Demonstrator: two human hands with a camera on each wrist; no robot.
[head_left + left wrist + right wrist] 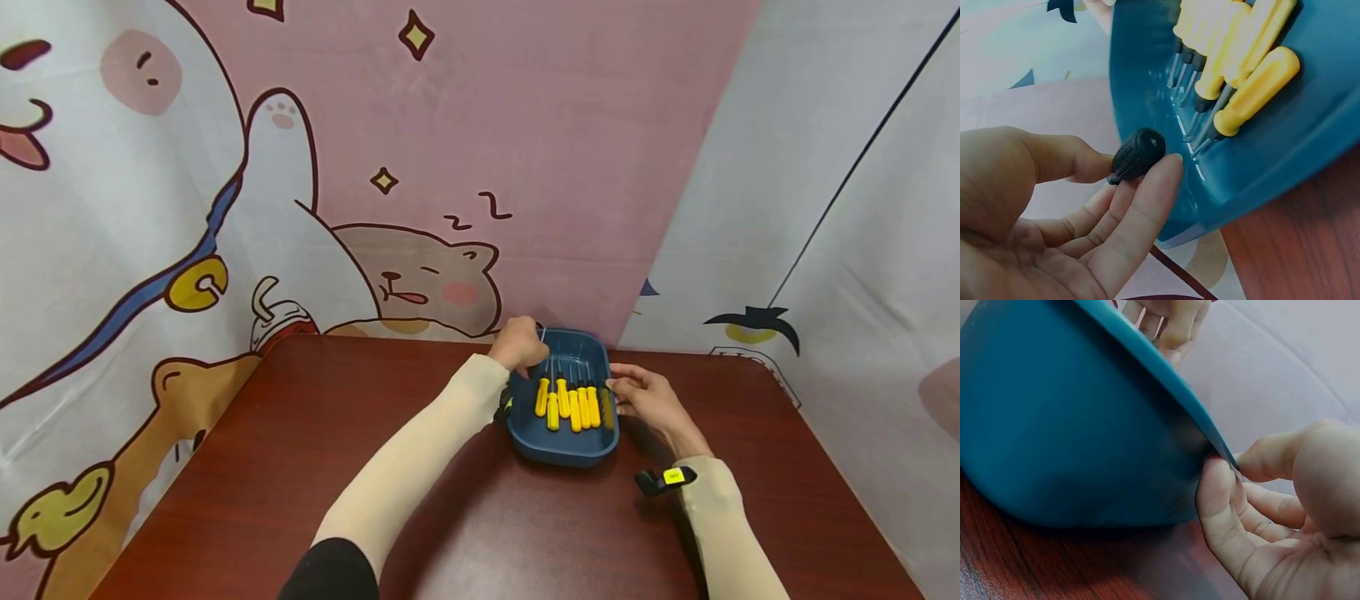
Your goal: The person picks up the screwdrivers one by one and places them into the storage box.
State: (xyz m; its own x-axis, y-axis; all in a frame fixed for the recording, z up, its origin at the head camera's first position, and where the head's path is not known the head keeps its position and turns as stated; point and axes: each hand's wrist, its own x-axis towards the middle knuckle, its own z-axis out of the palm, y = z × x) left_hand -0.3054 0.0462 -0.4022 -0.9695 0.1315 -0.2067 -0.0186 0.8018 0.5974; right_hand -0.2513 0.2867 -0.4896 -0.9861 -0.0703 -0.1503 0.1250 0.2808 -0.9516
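A blue plastic basin (pixel 566 450) stands on the table with several yellow-handled screwdrivers (pixel 574 408) lying side by side in it, their metal shafts toward the far end. Over its far left rim, my left hand (pixel 519 343) pinches what looks like a black-handled screwdriver (pixel 1139 153) between thumb and fingers. The handle's rounded end shows in the left wrist view; its shaft is mostly hidden there. On the other side, my right hand (pixel 648 400) pinches the basin's right rim, thumb on one side and fingers on the other, as the right wrist view (pixel 1266 512) shows.
The brown wooden table (pixel 300 433) extends to both sides and in front of the basin. Close behind it hangs a pink and white cartoon-printed cloth (pixel 585 167). A black wrist strap (pixel 663 479) is on the right wrist.
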